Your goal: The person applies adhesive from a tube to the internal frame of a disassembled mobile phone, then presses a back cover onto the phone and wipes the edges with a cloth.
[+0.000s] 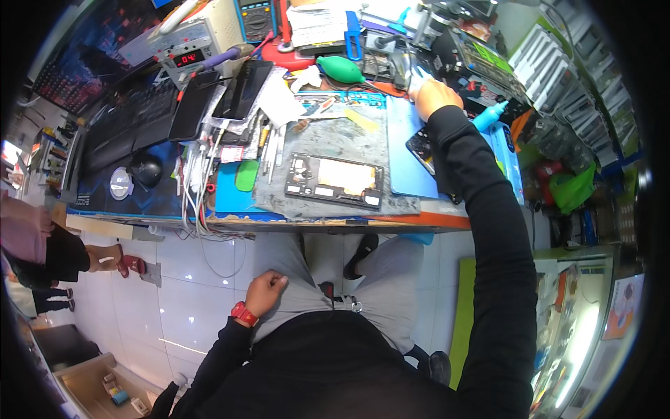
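Note:
My right hand (437, 99) reaches to the back right of the bench, fingers closed on something I cannot make out, near a blue-capped bottle (488, 116) and a green air blower (340, 70). Below that arm lie a blue sheet (405, 164) and a dark circuit part (421, 150), partly hidden by my sleeve. An opened phone (333, 179) with its inner components showing rests on the grey mat (272, 201). My left hand (266, 293), with a red watch at the wrist, rests on my thigh, loosely closed with nothing visible in it.
Two dark phones (242, 91), cables (195, 181), a power supply (192, 42), a multimeter (255, 17) and a laptop (118, 119) crowd the bench. People's legs (105, 258) show at left beyond the bench. A glass display case (576, 321) stands at lower right.

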